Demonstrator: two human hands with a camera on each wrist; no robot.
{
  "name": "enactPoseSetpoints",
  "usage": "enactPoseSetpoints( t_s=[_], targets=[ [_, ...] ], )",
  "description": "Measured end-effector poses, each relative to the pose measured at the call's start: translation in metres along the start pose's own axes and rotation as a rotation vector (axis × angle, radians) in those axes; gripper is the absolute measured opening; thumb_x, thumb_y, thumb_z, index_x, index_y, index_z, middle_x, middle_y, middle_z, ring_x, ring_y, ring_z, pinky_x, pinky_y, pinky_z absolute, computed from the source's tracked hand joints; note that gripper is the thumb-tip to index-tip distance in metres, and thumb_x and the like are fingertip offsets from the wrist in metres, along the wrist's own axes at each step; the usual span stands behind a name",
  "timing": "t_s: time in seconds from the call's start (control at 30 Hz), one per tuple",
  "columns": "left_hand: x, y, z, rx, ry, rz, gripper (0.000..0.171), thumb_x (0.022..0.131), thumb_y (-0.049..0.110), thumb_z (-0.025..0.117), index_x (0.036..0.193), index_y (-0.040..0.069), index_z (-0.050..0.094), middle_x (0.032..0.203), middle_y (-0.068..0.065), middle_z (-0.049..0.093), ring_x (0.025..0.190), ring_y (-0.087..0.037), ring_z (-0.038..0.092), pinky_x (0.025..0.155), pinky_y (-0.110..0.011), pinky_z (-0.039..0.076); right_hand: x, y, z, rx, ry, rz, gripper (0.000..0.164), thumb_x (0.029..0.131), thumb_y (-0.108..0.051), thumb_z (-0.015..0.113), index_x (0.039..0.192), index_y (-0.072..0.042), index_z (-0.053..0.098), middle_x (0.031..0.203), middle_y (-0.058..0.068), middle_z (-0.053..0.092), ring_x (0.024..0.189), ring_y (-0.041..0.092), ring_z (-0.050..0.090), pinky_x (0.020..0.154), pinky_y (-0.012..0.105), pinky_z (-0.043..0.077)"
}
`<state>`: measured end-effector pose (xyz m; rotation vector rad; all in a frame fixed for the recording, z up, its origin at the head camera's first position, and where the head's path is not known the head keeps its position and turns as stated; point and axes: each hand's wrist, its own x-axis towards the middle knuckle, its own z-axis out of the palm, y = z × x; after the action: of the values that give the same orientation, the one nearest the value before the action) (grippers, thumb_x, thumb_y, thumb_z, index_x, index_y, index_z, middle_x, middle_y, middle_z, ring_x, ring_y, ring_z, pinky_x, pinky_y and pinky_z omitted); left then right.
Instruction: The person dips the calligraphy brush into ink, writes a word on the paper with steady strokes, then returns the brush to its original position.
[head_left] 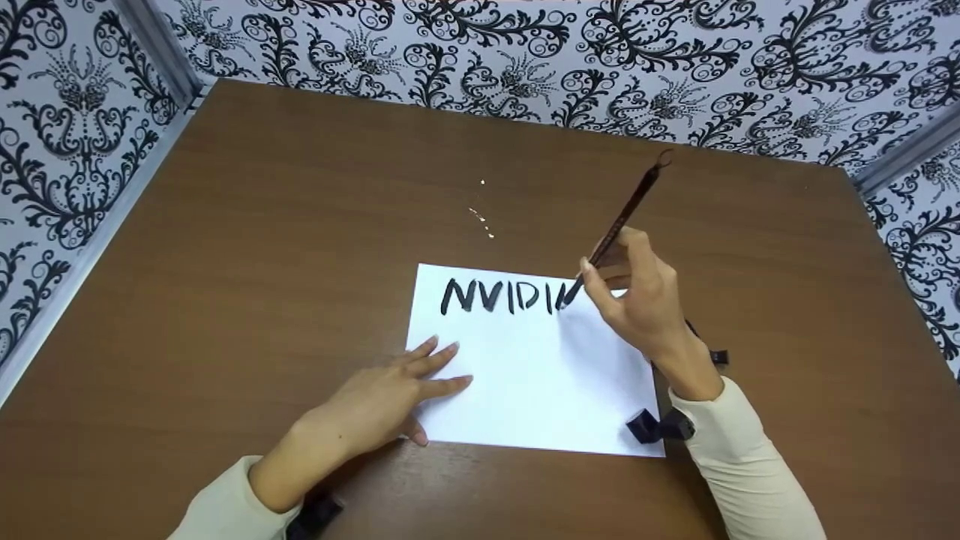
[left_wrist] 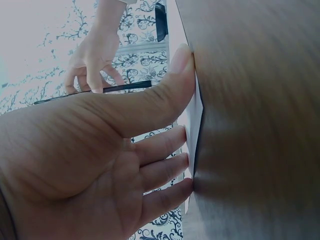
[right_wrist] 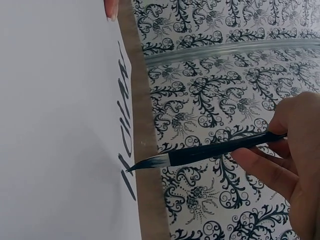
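A white sheet of paper [head_left: 517, 375] lies on the brown table with large black letters [head_left: 491, 296] reading "NVIDI" and a further slanted stroke along its far edge. My right hand [head_left: 645, 296] pinches a dark-handled paintbrush [head_left: 631, 202] between thumb and fingers. In the right wrist view the brush's inked bristles [right_wrist: 150, 163], pale near the ferrule end and black at the tip, meet the last strokes. With fingers spread, my left hand [head_left: 382, 401] rests on the sheet's left side. The left thumb [left_wrist: 181, 62] lies at the paper's near edge, seen from the left wrist.
Small white flecks [head_left: 481, 217] mark the brown table [head_left: 262, 225] beyond the paper. Walls with black scroll patterns [head_left: 517, 60] stand behind and beside the table. Black wrist-worn gear [head_left: 660, 426] overlaps the sheet's lower right corner in the head view.
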<state>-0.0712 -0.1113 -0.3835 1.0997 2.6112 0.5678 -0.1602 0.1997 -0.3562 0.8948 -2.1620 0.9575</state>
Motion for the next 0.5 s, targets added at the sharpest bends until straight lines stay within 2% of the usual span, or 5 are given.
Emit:
enactPoseSetpoints(
  t_s=[0.23,0.37,0.5],
  targets=[
    [0.0,-0.001,0.0,0.004,0.007,0.014,0.078,0.07,0.042,0.068,0.141,0.017,0.049,0.153,-0.013,0.03,0.139,-0.035,0.026,0.062,-0.04,0.055,0.003,0.007,-0.005,0.012,0.082,0.002,0.032,0.08,0.009,0.066,0.108,0.007,0.05,0.084,0.012,0.063,0.07,0.021,0.069,0.061,0.014,0.051],
    [0.0,-0.001,0.001,0.004,0.015,0.018,0.078,0.069,0.041,0.069,0.141,0.017,0.05,0.152,-0.013,0.03,0.139,-0.035,0.026,0.061,-0.038,0.055,0.002,0.014,-0.003,0.005,0.091,0.0,0.032,0.08,0.01,0.067,0.107,0.008,0.049,0.085,0.012,0.063,0.07,0.022,0.069,0.063,0.014,0.051],
    [0.0,0.0,0.001,-0.002,-0.003,0.007,0.077,0.071,0.041,0.067,0.142,0.018,0.048,0.153,-0.012,0.029,0.139,-0.035,0.025,0.065,-0.041,0.056,0.0,0.02,0.0,0.006,0.088,-0.012,0.032,0.081,0.011,0.066,0.107,0.008,0.048,0.087,0.012,0.063,0.073,0.023,0.069,0.066,0.014,0.051]
  ],
)
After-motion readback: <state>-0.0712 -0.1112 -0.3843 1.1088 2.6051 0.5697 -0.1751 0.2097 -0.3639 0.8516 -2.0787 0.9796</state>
